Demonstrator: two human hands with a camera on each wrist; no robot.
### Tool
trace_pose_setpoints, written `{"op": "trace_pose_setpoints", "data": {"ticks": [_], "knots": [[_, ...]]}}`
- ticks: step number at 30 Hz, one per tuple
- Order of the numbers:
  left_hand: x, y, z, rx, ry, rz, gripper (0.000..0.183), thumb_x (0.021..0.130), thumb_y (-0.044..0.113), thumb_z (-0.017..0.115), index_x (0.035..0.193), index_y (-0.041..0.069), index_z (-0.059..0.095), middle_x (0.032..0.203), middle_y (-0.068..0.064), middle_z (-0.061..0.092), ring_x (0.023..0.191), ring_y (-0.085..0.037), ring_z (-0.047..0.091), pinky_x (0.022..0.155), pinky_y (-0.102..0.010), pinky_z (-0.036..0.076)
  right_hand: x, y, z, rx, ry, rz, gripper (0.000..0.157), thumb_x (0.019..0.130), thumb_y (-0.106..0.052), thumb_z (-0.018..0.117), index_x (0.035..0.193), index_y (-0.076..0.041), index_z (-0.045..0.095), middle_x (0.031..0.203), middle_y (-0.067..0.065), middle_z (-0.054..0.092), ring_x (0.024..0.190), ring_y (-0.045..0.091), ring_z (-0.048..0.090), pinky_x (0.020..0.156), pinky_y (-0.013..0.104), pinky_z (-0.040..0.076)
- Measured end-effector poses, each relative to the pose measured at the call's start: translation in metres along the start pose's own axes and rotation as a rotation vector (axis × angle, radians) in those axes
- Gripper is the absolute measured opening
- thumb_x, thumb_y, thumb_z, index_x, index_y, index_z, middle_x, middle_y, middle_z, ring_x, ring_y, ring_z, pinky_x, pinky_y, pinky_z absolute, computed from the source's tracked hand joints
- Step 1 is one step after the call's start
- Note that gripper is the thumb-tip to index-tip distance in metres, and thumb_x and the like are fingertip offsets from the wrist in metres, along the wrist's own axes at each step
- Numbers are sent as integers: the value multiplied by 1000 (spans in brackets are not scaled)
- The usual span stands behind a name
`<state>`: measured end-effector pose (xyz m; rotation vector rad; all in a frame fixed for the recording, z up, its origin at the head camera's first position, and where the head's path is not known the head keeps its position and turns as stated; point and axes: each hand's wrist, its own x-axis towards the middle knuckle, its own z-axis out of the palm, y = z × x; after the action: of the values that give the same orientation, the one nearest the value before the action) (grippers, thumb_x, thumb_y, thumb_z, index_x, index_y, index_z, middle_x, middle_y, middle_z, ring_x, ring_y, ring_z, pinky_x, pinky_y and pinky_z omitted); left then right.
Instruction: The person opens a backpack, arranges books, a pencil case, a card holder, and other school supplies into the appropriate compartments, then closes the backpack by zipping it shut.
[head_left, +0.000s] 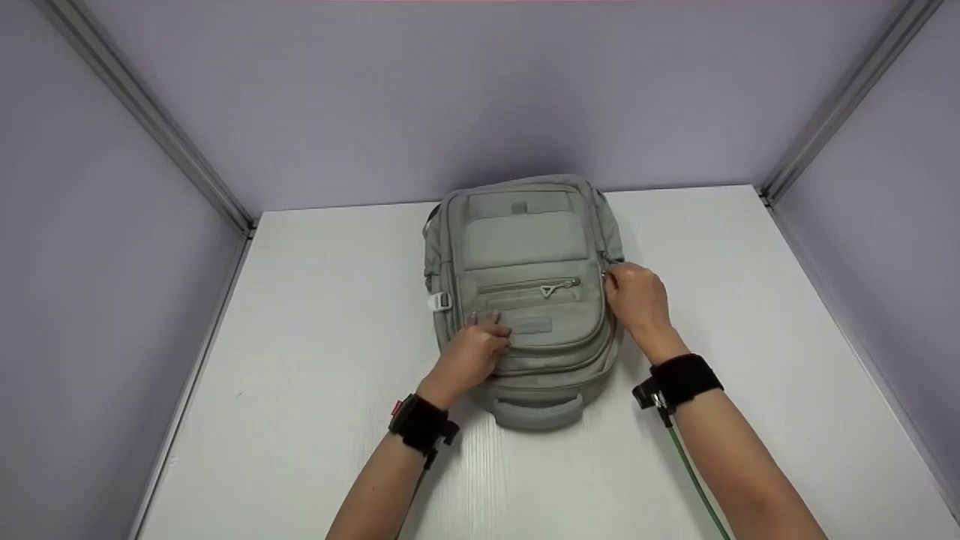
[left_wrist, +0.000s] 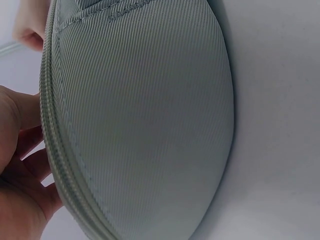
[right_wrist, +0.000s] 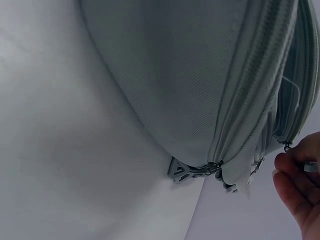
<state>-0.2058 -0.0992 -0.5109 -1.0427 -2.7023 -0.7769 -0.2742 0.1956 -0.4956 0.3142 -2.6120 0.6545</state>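
Observation:
A grey-green backpack lies on its back on the white table, its top handle toward me. My right hand is at the bag's right side and pinches a zipper pull between thumb and fingers. In the right wrist view that zipper's slider sits right at the fingertips, and another zipper pull hangs loose lower on the side. My left hand rests on the lower left of the front panel, fingers spread over the fabric. Its fingers show behind a zipper edge in the left wrist view.
The white table runs out to both sides of the bag. A pale back wall stands just behind it, with side walls left and right. A white buckle is on the bag's left side. A green cable trails from the right wrist.

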Motion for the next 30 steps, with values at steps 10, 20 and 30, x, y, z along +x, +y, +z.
{"op": "trace_pose_setpoints", "data": {"ticks": [10, 20, 30], "knots": [[1, 3, -3, -46, 1, 7, 12, 87, -5, 69, 93, 1, 78, 111, -12, 70, 122, -35, 55, 100, -59, 38, 16, 4, 7, -8, 9, 25, 15, 88, 2, 62, 74, 4, 67, 71, 21, 65, 64, 39, 63, 56, 51, 49], [-1, 6, -2, 10, -54, -56, 13, 89, 0, 70, 100, 2, 76, 116, -13, 67, 127, -33, 51, 104, -54, 36, 5, 1, 6, -18, -81, 87, 17, 95, -7, 61, 105, 3, 72, 99, 21, 70, 87, 39, 67, 70, 50, 53], [-3, 19, -14, 147, 56, -254, 21, 92, 19, 71, 110, 8, 72, 122, -20, 58, 118, -39, 54, 96, -60, 41, -40, -30, -5, -65, -163, 74, 42, 96, -32, 64, 132, -12, 61, 127, 22, 54, 103, 44, 57, 68, 55, 52]]}}
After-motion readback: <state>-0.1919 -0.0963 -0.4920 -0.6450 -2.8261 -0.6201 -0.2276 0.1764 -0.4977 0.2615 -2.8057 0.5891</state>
